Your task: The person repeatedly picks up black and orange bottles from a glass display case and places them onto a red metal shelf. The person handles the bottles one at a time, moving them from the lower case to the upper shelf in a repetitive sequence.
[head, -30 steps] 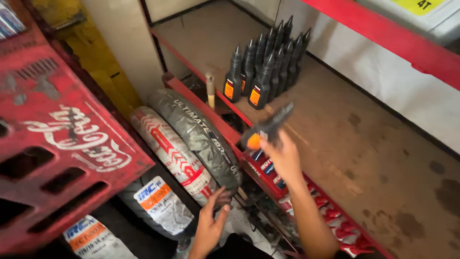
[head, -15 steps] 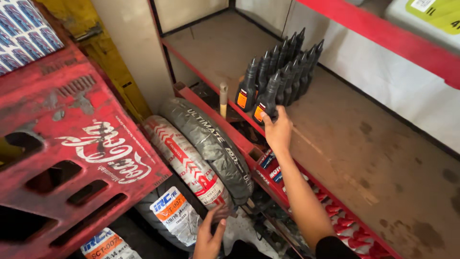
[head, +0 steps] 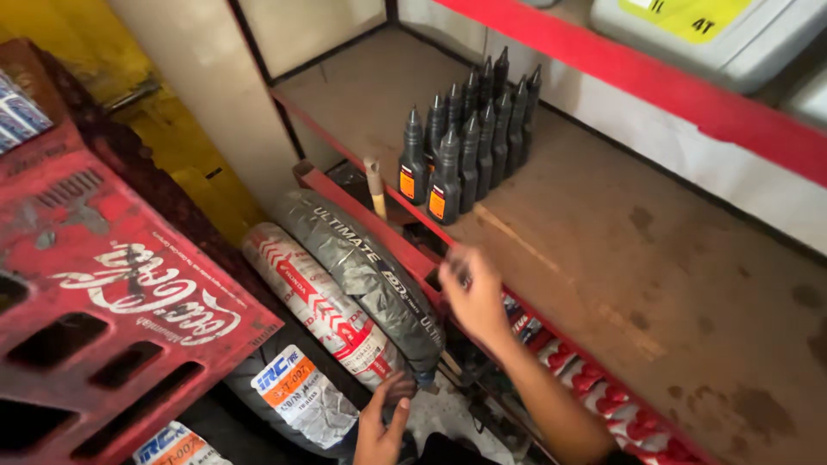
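Two rows of black squeeze bottles with orange labels stand upright on the brown shelf board. My right hand hovers blurred over the red shelf edge, below and in front of the nearest bottle, with nothing in it. My left hand is low in the view with fingers spread, touching the lower end of a grey wrapped tyre. A red-and-white wrapped tyre leans beside the grey one.
A red plastic crate fills the left side. More wrapped tyres lie under it. A wooden-handled tool stands by the shelf corner. Red packets sit below the shelf. A white jug rests on the upper red shelf.
My right hand carried a black bottle to the front of the rows, set it down upright, and has now pulled back empty. My left hand stayed low by the tyres.
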